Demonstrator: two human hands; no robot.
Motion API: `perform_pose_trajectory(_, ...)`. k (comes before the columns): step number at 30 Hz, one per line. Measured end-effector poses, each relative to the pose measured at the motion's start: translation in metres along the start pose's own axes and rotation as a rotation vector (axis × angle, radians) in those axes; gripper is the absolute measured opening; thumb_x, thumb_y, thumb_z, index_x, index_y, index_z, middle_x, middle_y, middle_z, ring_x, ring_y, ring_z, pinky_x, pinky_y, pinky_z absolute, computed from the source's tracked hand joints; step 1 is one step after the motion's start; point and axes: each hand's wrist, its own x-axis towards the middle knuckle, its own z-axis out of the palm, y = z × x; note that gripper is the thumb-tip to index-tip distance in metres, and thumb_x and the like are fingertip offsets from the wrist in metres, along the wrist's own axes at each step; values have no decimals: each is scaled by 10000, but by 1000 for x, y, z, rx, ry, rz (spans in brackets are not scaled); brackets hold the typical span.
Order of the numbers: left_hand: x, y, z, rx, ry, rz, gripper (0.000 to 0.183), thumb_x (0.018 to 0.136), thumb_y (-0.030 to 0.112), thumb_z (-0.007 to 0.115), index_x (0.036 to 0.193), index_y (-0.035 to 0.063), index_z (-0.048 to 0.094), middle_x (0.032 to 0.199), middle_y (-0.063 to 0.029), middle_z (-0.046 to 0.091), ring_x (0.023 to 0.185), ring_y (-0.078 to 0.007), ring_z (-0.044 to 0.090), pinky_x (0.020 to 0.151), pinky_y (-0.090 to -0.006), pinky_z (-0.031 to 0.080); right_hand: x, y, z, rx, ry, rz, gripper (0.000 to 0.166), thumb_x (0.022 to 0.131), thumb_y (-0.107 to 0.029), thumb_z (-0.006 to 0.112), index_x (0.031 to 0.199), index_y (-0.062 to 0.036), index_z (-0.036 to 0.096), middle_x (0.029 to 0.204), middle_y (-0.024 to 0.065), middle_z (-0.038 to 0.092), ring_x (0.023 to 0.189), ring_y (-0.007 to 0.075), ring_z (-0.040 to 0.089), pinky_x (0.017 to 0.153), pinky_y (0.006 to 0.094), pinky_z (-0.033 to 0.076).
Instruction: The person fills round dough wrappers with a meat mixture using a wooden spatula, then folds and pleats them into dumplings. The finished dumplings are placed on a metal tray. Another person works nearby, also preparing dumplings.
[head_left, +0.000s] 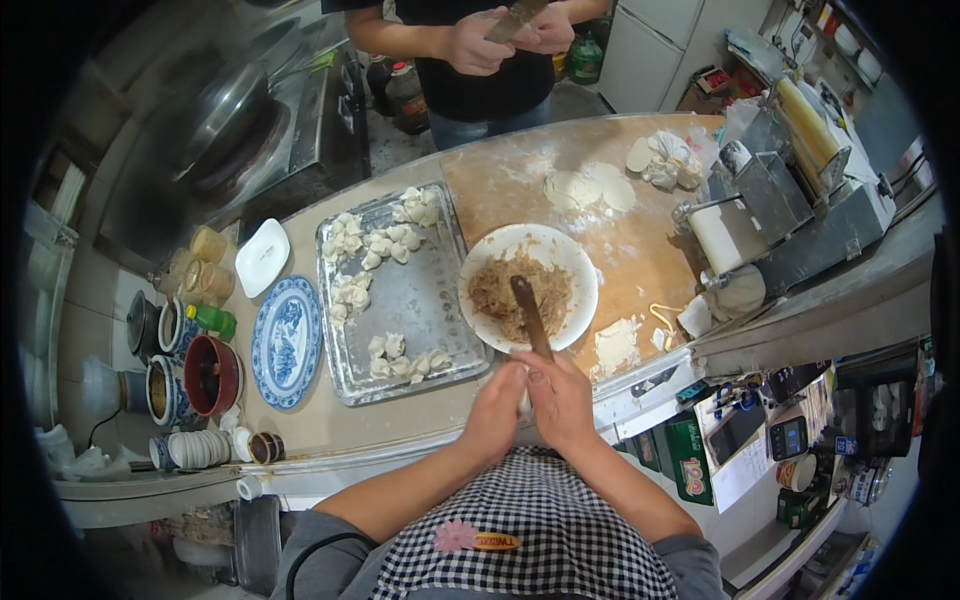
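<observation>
My right hand (561, 394) grips a flat brown spatula (532, 315), whose far end reaches over the minced filling (491, 289) in a white bowl (585, 285). Pressed against it is my left hand (496, 399), fingers curled. A pale bit of dough (523, 405) shows between the two hands, mostly hidden by them. Left of the bowl, a metal tray (409, 315) carries several clusters of folded dumplings (391, 246). A square stack of dough wrappers (617, 345) lies on the wooden board (645, 255), right of the bowl.
Opposite, a person's hands (480, 45) hold a similar flat stick. A dough-rolling machine (757, 217) stands at right. Floured dough sheets (592, 187) lie on the board's far part. At left are a blue-and-white oval plate (286, 341), a white dish (262, 257) and a red pot (212, 375).
</observation>
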Motion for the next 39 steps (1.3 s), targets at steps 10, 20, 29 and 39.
perform_pose_trajectory(10,10,20,-13,-182,-119,-17,328,1003,246,465,1229,18,536,1076,-59,605,946,-154,562,864,-309,454,-13,14,-3,202,49,340,72,917,-89,618,935,-21,598,655,2,561,518,61,499,480,218,416)
perform_pose_trajectory(20,-19,25,-37,658,-234,292,128,883,139,650,920,17,658,783,-61,649,701,-148,612,625,-289,480,-41,7,-27,275,-324,509,111,861,-53,670,930,-11,595,743,43,591,629,104,570,567,252,460)
perform_pose_trajectory(29,27,10,-122,1187,120,758,109,784,11,641,888,46,642,851,-138,632,773,-332,609,685,-409,488,-20,55,-30,-205,-105,242,174,864,-107,624,1028,-77,673,868,159,640,783,333,626,697,399,501)
perform_pose_trajectory(39,28,28,-113,1385,47,577,347,770,30,678,1113,61,633,1231,-182,557,1107,-368,544,952,-427,450,24,148,-93,-794,-135,386,179,780,-180,711,942,-104,696,1041,88,588,1023,286,563,821,403,495)
